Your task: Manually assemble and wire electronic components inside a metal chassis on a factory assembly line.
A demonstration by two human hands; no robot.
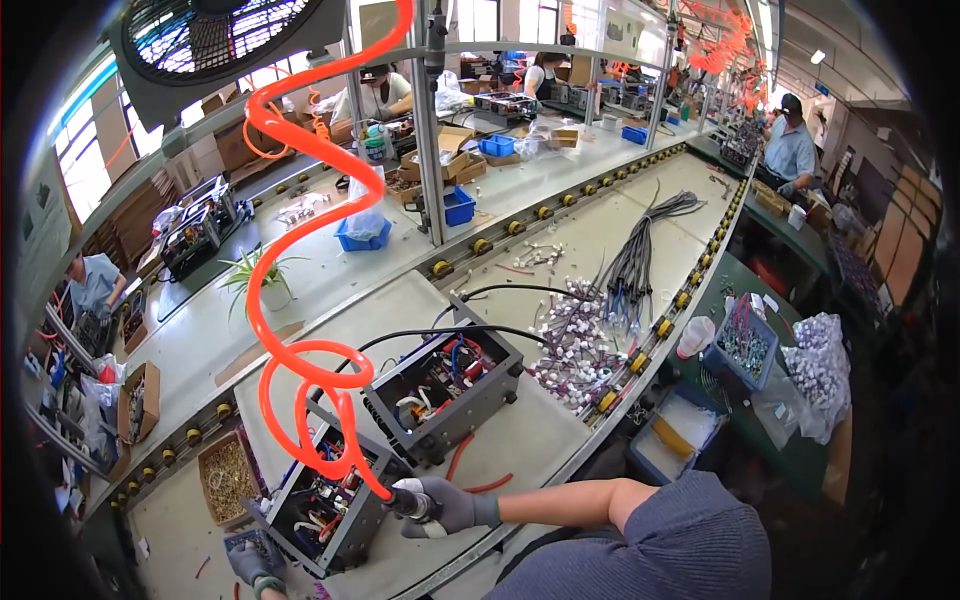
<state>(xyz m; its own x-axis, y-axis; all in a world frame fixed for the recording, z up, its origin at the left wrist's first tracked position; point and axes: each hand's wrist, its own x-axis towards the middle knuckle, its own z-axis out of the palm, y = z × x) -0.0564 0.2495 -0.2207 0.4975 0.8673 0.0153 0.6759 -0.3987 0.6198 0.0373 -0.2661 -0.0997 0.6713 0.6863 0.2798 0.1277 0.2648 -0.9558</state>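
In a grey glove, my right hand [450,508] is closed around an air screwdriver [408,500]. A coiled orange-red air hose [270,270] runs down to the tool. Just left of it stands an open metal equipment case [345,535] with wiring and circuit parts inside. My left hand [250,562], also gloved, is at a small blue bin [238,540] of small parts at the lower left. Its fingers look drawn together; what they hold, if anything, is hidden. A second open case [460,400] sits behind the first, with black cables leading from it.
White connectors [580,335] and a bundle of grey cables [640,255] lie farther along the roller line. A cardboard box of brass-coloured parts [228,480] stands at left. Blue bins [740,345] are at right. A fan [210,35] hangs overhead; several people work beyond.
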